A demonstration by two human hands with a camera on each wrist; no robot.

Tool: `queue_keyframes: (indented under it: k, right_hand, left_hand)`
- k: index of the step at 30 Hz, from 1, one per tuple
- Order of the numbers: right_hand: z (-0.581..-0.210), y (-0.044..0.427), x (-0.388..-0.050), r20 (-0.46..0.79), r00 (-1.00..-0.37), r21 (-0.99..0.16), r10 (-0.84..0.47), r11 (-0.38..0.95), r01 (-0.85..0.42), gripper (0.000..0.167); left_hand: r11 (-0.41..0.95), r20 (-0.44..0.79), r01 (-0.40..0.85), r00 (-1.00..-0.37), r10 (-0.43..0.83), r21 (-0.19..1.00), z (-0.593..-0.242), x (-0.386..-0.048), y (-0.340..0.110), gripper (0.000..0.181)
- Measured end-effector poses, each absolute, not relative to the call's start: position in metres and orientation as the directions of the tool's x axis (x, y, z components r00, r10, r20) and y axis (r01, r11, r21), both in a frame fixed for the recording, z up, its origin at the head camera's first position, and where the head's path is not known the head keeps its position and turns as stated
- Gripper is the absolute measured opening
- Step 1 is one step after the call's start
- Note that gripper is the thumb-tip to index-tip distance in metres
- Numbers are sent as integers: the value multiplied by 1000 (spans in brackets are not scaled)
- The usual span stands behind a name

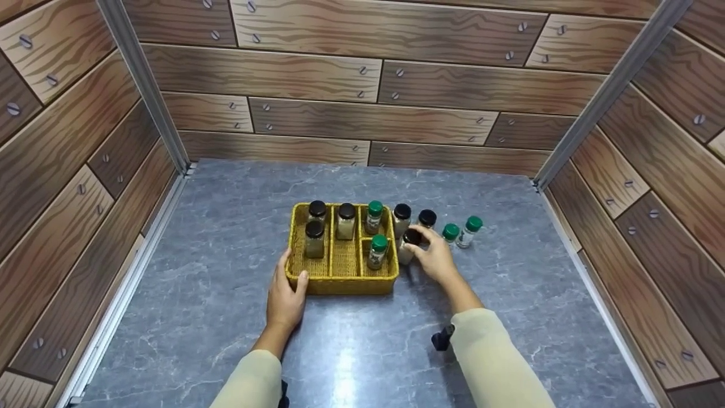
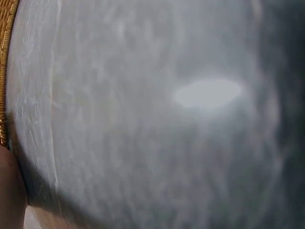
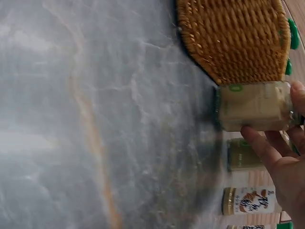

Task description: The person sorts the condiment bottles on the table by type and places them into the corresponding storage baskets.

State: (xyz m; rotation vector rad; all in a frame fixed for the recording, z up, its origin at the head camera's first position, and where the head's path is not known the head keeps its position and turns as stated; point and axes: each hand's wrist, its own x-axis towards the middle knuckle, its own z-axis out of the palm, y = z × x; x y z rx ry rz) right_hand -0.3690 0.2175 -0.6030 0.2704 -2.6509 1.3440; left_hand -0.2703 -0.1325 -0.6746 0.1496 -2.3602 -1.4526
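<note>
My right hand (image 1: pixel 438 259) holds a black-capped spice jar (image 1: pixel 406 252) between thumb and fingers. It is upright, just right of the woven basket (image 1: pixel 340 286); in the right wrist view the glass jar (image 3: pixel 252 107) shows pale contents. My left hand (image 1: pixel 285 300) rests against the basket's front left corner, thumb at the front and fingers along the left side. In the left wrist view only part of that hand (image 2: pixel 10 186) shows, beside the basket edge (image 2: pixel 4 71). Black-capped jars (image 1: pixel 314 241) fill part of the left and middle compartments; a green-capped jar (image 1: pixel 378 254) stands in each small right compartment.
Behind the held jar stand two more black-capped jars (image 1: pixel 401 218). Farther right are two green-capped jars (image 1: pixel 470 232) with printed labels. Wood-patterned panels (image 1: pixel 317 119) enclose the grey marbled table (image 1: pixel 198 272) at the back and both sides.
</note>
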Motion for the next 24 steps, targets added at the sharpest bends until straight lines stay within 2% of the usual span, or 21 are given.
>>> queue_keyframes:
  k: [5,13,19,24]
  right_hand:
    - [-592,222,-365,177,-977,-825,-121,524,-214,48]
    - [-559,232,-358,126,-988,-858,-84,491,-151,53]
    - [-539,234,-361,118,-992,-904,-53,407,-129,60]
    - [-523,231,-361,117,-992,-891,-43,436,-124,56]
  left_hand:
    - [461,238,85,-928,-285,883,-674,-269,-134,68]
    - [458,224,75,-934,-280,886,-676,-268,-132,68]
    - [459,227,76,-932,-283,885,-673,-269,-134,68]
    - [463,238,87,-931,-278,882,-674,-269,-132,68]
